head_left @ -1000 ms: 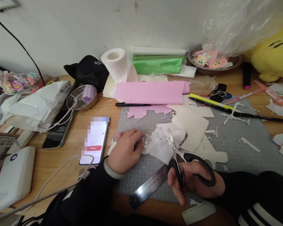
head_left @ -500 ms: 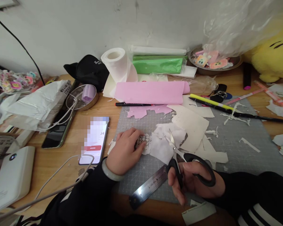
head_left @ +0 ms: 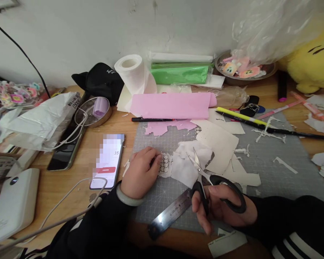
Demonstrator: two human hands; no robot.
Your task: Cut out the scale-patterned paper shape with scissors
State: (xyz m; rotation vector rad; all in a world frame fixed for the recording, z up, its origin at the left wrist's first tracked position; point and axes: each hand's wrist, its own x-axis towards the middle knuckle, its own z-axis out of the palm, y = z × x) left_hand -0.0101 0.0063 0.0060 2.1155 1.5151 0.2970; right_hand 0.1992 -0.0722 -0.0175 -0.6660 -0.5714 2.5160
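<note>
Positions were read on a clock face centred on the white tissue (head_left: 193,160), with twelve toward the wall.

Two hands were in view. The right hand (head_left: 221,205), at five o'clock, grasped one pair of scissors (head_left: 202,174), its two blades parted and pointing toward eleven over the tissue. The left hand (head_left: 142,172), at nine o'clock, had its fingers curled at one patterned piece (head_left: 165,164); whether they pinched it or only rested there could not be told. That piece lay on the grey cutting mat (head_left: 156,201), between the left hand and the tissue.

One metal ruler (head_left: 170,214) lay at seven o'clock. One folded pink sheet (head_left: 170,106) lay at eleven, with one red-and-black pen (head_left: 152,119) along its near edge. One green packet (head_left: 180,74) lay at twelve and one white roll (head_left: 132,73) stood at eleven.

Two phones were counted at nine o'clock: one lit phone (head_left: 109,162) showing 35, and one dark phone (head_left: 59,160) farther out. Two metal bowls were counted: one holding a purple roller (head_left: 101,107) at ten, one holding decorated pieces (head_left: 250,72) at one. One yellow plush (head_left: 310,64) sat at two.
</note>
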